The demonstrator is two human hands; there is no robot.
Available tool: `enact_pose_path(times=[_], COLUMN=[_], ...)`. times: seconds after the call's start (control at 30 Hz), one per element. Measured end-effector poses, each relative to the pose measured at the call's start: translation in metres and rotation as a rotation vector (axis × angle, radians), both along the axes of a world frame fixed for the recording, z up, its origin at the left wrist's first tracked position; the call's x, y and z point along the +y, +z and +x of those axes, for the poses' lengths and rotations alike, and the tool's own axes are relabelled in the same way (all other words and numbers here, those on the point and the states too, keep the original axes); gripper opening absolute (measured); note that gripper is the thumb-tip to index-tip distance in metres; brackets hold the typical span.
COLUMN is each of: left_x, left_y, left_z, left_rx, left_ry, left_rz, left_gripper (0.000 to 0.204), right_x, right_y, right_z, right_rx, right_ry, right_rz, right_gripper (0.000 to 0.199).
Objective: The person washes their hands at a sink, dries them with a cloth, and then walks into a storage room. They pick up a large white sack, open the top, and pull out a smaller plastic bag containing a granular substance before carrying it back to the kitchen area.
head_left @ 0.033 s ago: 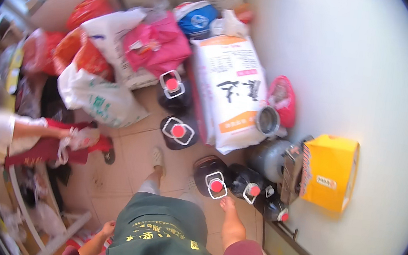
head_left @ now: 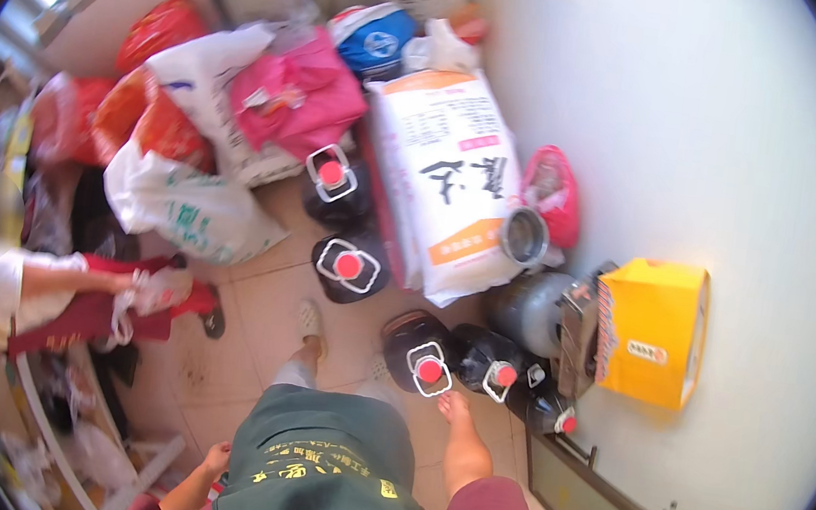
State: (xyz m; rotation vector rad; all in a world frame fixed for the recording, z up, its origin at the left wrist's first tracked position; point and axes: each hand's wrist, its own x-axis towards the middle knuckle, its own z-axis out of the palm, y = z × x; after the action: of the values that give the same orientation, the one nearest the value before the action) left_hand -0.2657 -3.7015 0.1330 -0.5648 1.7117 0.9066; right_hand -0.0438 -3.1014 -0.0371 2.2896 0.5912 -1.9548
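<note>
My right hand (head_left: 453, 407) is beside the white handle of a dark plastic jug (head_left: 409, 334) with a red cap. Its fingers look extended and seem to hold nothing; from above I cannot tell whether they touch the handle. The jug stands upright on the floor. Two more dark red-capped jugs, a larger jug (head_left: 483, 350) and a jug (head_left: 543, 414) by the wall, stand to its right. At the left side of my green apron (head_left: 306, 445) hangs my left hand (head_left: 218, 457), fingers curled in. Whatever it holds, if anything, is hidden.
Two similar jugs, one farther (head_left: 334, 201) and one nearer (head_left: 348, 284), stand beside a big white sack (head_left: 447, 179). Full bags, including a pink bag (head_left: 300, 97), crowd the back. A yellow paper bag (head_left: 651, 333) is by the right wall. At left, a person (head_left: 52, 290) holds a plastic bag.
The view has shifted slightly, so the sacks and jugs appear a little farther left. Both my hands keep nearly the same places.
</note>
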Motion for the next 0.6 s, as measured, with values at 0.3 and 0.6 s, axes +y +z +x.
enact_pose_path(times=[0.3, 0.6], left_x=[0.075, 0.108], left_y=[0.010, 0.016], left_z=[-0.216, -0.265], left_rx=[0.000, -0.023], left_ry=[-0.051, -0.090], left_rz=[0.025, 0.016], left_gripper=[0.008, 0.004], right_x=[0.020, 0.176], right_y=[0.043, 0.028], right_z=[-0.070, -0.183], right_rx=[0.164, 0.341], right_ry=[-0.158, -0.343], right_rz=[0.109, 0.209], right_gripper=[0.017, 0.018])
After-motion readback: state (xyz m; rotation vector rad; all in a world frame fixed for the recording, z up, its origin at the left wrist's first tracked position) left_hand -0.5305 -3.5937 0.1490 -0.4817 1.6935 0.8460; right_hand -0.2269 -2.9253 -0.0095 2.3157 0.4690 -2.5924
